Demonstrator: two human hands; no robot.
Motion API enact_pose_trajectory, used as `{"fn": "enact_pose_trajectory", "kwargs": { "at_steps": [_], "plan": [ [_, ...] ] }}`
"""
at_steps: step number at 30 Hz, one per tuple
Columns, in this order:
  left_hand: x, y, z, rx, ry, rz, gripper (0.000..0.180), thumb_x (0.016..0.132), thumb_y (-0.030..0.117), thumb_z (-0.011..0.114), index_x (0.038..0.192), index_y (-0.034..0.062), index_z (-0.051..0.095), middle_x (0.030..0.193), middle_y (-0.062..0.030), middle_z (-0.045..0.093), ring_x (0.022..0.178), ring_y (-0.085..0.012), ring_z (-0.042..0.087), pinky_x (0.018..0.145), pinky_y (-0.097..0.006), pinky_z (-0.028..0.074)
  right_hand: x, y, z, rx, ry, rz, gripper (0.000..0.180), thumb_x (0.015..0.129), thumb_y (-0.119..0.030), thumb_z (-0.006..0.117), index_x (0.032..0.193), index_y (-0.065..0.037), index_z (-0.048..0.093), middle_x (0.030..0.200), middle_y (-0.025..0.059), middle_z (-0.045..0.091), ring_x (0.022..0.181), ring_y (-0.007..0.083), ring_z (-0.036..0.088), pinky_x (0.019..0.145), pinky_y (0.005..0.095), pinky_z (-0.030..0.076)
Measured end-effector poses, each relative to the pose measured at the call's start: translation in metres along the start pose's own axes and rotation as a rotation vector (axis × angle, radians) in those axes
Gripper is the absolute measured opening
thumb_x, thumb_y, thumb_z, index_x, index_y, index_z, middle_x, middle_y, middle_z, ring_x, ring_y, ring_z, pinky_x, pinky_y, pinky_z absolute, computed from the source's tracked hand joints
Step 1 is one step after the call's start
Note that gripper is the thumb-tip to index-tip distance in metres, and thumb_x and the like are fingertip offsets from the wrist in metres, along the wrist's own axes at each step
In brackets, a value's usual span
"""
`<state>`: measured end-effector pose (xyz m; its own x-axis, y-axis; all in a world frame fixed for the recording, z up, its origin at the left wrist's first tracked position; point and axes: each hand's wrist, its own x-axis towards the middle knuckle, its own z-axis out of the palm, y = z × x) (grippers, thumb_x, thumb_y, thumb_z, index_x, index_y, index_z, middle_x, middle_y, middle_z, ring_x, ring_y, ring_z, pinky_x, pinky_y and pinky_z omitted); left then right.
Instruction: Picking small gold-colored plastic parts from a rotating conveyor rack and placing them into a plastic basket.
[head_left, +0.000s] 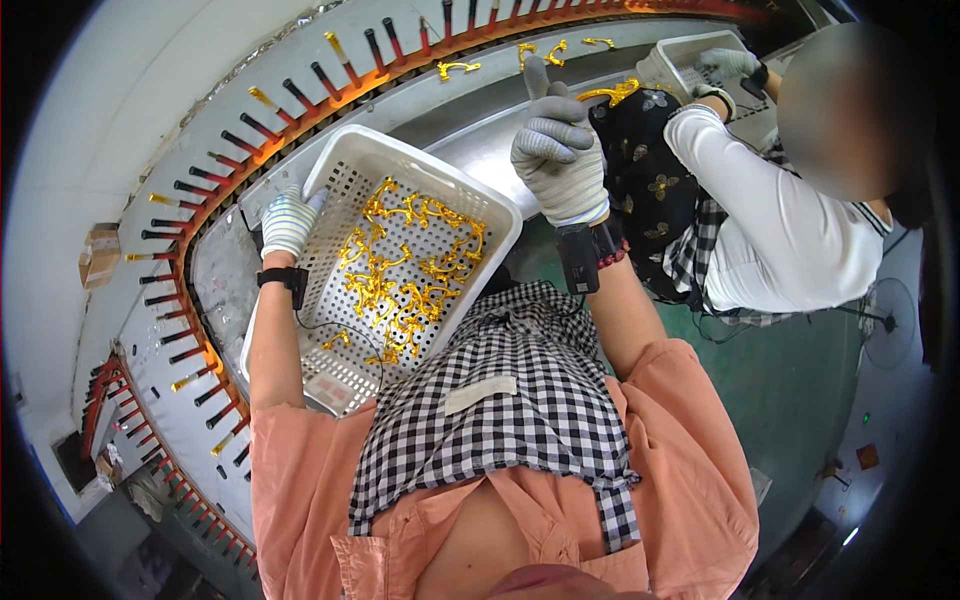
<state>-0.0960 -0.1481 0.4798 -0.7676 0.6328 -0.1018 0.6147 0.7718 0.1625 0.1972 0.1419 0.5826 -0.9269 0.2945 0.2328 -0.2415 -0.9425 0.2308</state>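
The left hand grips the far rim of a white perforated basket, fingers closed over its edge, tilting it against the person's apron above the curved conveyor. Gold ornaments lie heaped inside it. The right hand is raised, fingers curled narrow with one pointing up, holding nothing I can see. With a one-handed grip, the basket could tip and spill ornaments onto the floor.

Ornate pieces in basket; left hand on basket's far-left rim; right hand right of basket.
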Motion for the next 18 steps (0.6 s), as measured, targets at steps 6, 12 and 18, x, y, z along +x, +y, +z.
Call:
{"fn": "enact_pose_trajectory", "kwargs": {
  "at_steps": [6,12,18],
  "plan": [
    [-0.010,-0.002,-0.002,-0.102,0.078,0.012,0.055,0.090,0.045,0.071,0.119,-0.0012,0.070,0.109,-0.0298,0.071,0.105,-0.0434,0.069,0.093,-0.048,0.054,-0.009,0.005,-0.006,0.019,0.037,-0.019,0.045,0.113,-0.018,0.030,0.144,0.008,0.048,0.078,-0.0023,0.062,0.048,0.0049,0.053,0.048,0.0223,0.043],
    [-0.039,0.148,-0.062,-0.866,0.191,0.535,0.073,0.087,0.028,0.078,0.148,-0.0004,0.049,0.147,-0.0225,0.054,0.137,-0.0317,0.050,0.116,-0.043,0.039,-0.030,0.010,-0.025,-0.328,0.377,0.253,0.041,0.105,-0.023,0.059,0.137,0.003,0.057,0.083,-0.0027,0.062,0.049,0.0009,0.042,0.048,0.0195,0.034],
    [-0.040,0.235,-0.105,-0.595,-0.003,0.944,0.063,0.090,0.012,0.070,0.150,0.0102,0.051,0.147,-0.0175,0.055,0.136,-0.0357,0.052,0.114,-0.043,0.043,-0.029,-0.034,-0.051,-0.426,0.647,0.502,0.024,0.104,-0.024,0.057,0.116,-0.003,0.064,0.088,0.0071,0.068,0.048,0.0038,0.037,0.045,0.0196,0.032]
  ]
}}
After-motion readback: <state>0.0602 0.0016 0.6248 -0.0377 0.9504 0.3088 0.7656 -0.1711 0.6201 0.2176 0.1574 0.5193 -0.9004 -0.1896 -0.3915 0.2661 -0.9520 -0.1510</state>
